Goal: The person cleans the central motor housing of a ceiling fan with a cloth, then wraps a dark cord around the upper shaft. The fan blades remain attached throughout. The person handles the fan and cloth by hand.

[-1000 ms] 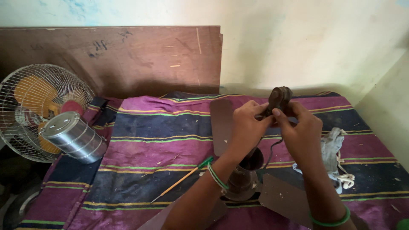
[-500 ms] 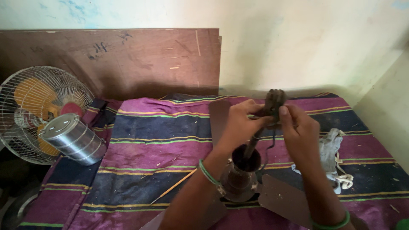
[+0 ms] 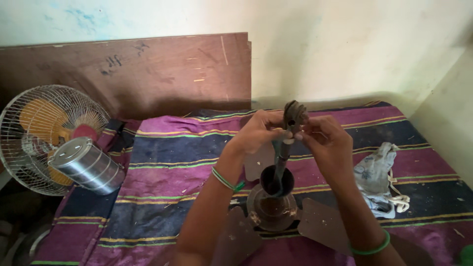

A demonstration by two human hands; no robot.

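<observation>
Nearest the bed's front edge, brown fan blades [image 3: 322, 230] spread out flat around a rusty motor hub [image 3: 272, 209], which sits on the striped bedcover [image 3: 172, 162]. Out of the hub's cup a dark rod [image 3: 282, 162] stands nearly upright, tipped a little to the right. At its top end both hands meet: the left hand [image 3: 258, 132] closes on the rod from the left, its fingers curled and pressed against the metal, while the right hand [image 3: 329, 143] comes in from the right, fingers pinching the rod just under its clamp-like head [image 3: 294, 114]. Each wrist wears a green bangle. Toward the right edge of the bed a crumpled grey cloth [image 3: 377, 175] lies well apart from the hub. At the left edge a steel tiffin box [image 3: 87, 166] lies on its side, just in front of a wire-caged fan [image 3: 47, 133]. Behind it all a brown board [image 3: 148, 74] leans against the wall.
</observation>
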